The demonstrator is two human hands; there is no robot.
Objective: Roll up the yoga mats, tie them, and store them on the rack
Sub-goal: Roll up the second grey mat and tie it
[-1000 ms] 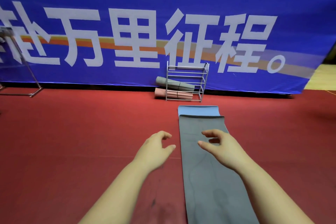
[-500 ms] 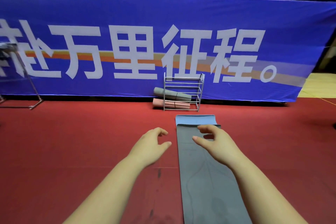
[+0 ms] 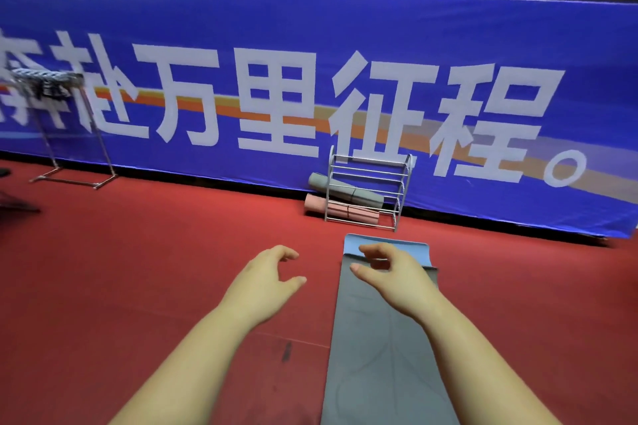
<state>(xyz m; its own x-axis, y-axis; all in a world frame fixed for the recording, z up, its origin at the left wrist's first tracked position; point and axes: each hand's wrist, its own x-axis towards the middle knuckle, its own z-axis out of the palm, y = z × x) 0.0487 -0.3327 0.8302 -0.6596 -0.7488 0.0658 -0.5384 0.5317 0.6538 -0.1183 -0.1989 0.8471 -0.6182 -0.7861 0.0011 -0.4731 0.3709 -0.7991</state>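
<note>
Hands first: both are stretched out in front, palms down, holding nothing. Left hand (image 3: 266,281) hangs over the bare red floor (image 3: 138,269) just left of the mat, fingers loosely curled and thumb sticking out toward the mat. Right hand (image 3: 392,272) is over the far end of the grey yoga mat (image 3: 383,355), fingers loosely bent with a gap between thumb and forefinger, nothing pinched as far as I can see. Can't tell if the fingertips actually touch the mat or just hover above it.

That grey mat lies flat and unrolled, running from the bottom edge of the view straight away from the person. At its far end a light blue mat (image 3: 386,245) pokes out from underneath, only a short strip of it showing past the grey one.

Just beyond the mats stands a small metal rack (image 3: 369,190) with several wire shelves, right up against the banner. Two rolled mats sit in it already: a grey-green roll (image 3: 341,191) on a shelf above, tilted a bit, and a pink roll (image 3: 340,210) on the bottom shelf. Both stick out past the rack's left side.

Behind everything runs a long blue banner (image 3: 345,28) with big white characters and an orange stripe. Off to the left is a metal frame stand (image 3: 76,148) with something blurry on top.
</note>
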